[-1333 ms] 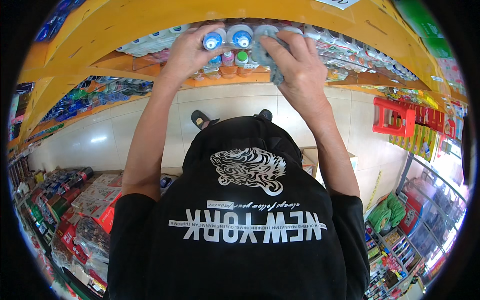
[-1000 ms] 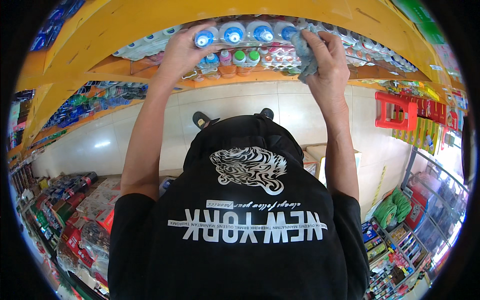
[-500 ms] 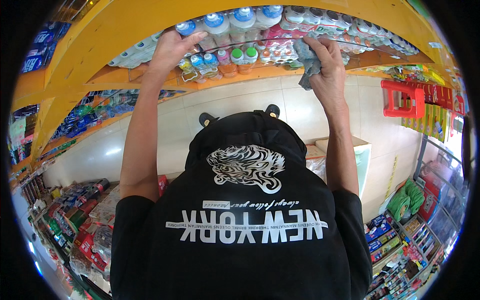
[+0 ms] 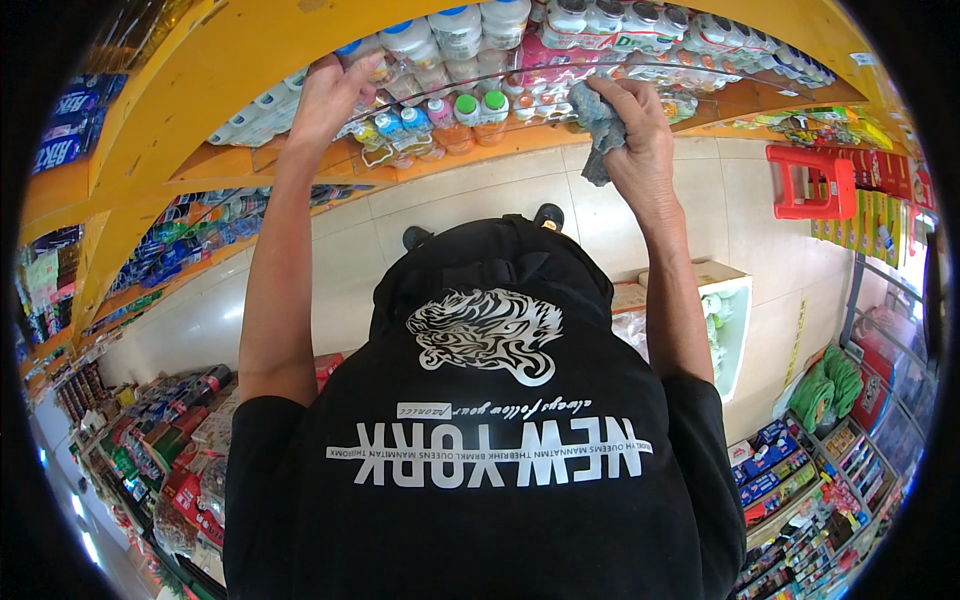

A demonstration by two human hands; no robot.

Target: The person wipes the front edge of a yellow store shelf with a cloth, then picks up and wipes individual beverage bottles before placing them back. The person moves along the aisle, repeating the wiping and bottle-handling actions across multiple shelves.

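At the upper left my left hand (image 4: 332,105) is closed against the leftmost bottle with a blue cap (image 4: 358,46) in a row on the shelf. Its thumb crosses the bottle's front, and the other fingers are partly hidden. My right hand (image 4: 645,145) pinches a crumpled grey-blue cloth (image 4: 603,135), which hangs down in front of the shelf edge. More white bottles with blue caps (image 4: 410,42) stand beside my left hand. On the lower tier, bottles with green caps (image 4: 480,112) stand between my hands.
Yellow shelf boards (image 4: 230,60) curve across the top. White jars and packs (image 4: 650,25) fill the shelf's right part. A red plastic stool (image 4: 812,183) stands on the tiled floor (image 4: 500,185) at right. An open foam box (image 4: 725,320) lies beside my right forearm, and stacked goods (image 4: 180,440) crowd the lower left.
Both hands have shifted slightly left in the picture, as have the bottles. The cloth remains in my right hand. More of the foam box's inside shows.
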